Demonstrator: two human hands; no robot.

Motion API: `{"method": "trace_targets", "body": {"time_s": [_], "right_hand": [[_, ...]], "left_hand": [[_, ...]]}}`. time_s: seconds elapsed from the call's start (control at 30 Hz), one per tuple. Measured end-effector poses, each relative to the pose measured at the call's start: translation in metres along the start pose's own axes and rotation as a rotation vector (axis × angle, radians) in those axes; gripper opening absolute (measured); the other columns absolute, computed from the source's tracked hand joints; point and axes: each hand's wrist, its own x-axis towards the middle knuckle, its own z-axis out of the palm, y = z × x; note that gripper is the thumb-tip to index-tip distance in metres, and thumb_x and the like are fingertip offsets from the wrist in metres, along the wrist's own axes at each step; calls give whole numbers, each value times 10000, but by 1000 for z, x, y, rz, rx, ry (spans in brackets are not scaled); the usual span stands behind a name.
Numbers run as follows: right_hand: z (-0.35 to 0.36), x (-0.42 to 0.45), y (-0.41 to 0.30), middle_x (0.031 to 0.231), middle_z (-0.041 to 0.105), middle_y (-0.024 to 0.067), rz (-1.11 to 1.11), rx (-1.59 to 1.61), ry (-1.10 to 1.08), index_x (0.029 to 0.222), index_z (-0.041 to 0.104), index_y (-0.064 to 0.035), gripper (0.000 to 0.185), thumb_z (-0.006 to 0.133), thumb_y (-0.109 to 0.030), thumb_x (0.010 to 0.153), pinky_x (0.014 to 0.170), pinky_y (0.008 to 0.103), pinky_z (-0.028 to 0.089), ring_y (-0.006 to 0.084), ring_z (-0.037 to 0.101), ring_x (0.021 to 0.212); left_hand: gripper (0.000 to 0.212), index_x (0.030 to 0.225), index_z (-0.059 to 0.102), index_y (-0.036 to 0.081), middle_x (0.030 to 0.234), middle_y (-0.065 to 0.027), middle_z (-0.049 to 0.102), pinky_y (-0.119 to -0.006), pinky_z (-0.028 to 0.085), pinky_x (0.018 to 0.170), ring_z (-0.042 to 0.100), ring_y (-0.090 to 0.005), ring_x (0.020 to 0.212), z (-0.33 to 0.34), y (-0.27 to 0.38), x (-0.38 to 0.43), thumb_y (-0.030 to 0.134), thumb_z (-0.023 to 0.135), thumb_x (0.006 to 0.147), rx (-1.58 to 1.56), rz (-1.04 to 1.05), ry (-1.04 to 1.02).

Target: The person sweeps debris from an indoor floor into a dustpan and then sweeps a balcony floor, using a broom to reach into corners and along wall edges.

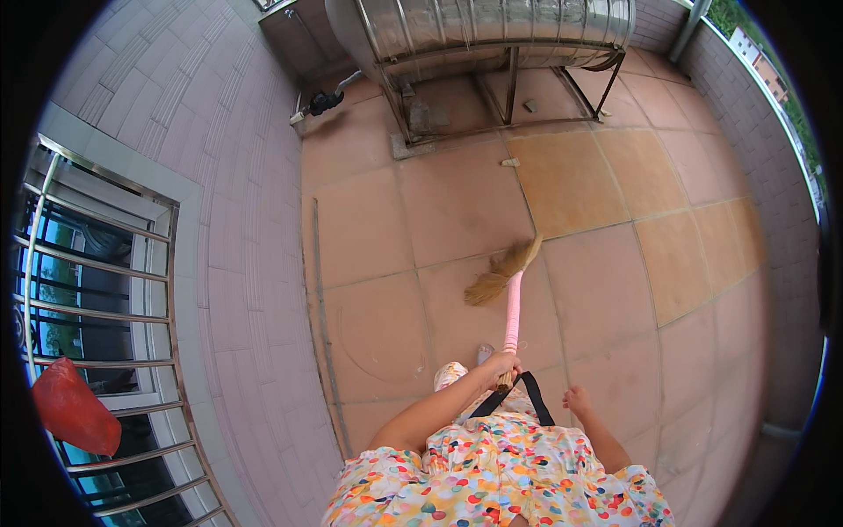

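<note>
My left hand (pixel 502 369) grips a straw broom near the top of its handle. Pink wrapping covers the broom's handle (pixel 513 313), and the bristles (pixel 504 270) fan out over the tiled floor just ahead of me. Whether the bristle tips touch the tiles is hard to tell. To the right of my body hangs my right hand (pixel 577 399), its fingers curled in with no object visible in them. A black strap (pixel 539 398) loops down in front of my dotted shirt, close to the left hand.
Ahead, a horizontal metal tank (pixel 494 26) rests on a metal frame (pixel 511 85). Small stone pieces (pixel 510 162) lie nearby. A pipe with a black fitting (pixel 325 102) runs by the tiled wall (pixel 230 230). A red plastic bag (pixel 76 408) hangs by the barred window (pixel 99 316).
</note>
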Motion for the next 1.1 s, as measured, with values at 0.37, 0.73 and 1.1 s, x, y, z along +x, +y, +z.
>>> {"method": "trace_targets", "body": {"time_s": [0.37, 0.73, 1.1], "right_hand": [[8, 44, -73, 553, 521, 89, 30, 66, 11, 681, 499, 26, 196, 373, -123, 696, 359, 245, 378, 154, 522, 445], [48, 103, -173, 598, 534, 137, 145, 1, -42, 771, 476, 72, 201, 381, -92, 705, 420, 280, 442, 191, 541, 489], [85, 152, -311, 649, 530, 141, 5, 146, -63, 781, 476, 80, 213, 370, -89, 704, 472, 256, 427, 184, 529, 525]], "left_hand": [[113, 594, 367, 73, 445, 27, 397, -170, 307, 270, 403, -23, 328, -59, 142, -62, 34, 459, 646, -8, -62, -204], [83, 575, 433, -9, 435, -55, 443, -236, 325, 290, 425, -117, 323, -219, 266, -58, -23, 510, 546, 265, 391, 594], [46, 547, 428, 0, 415, -45, 427, -248, 329, 308, 424, -130, 331, -360, 484, 8, -20, 469, 541, 84, 307, 798]]}}
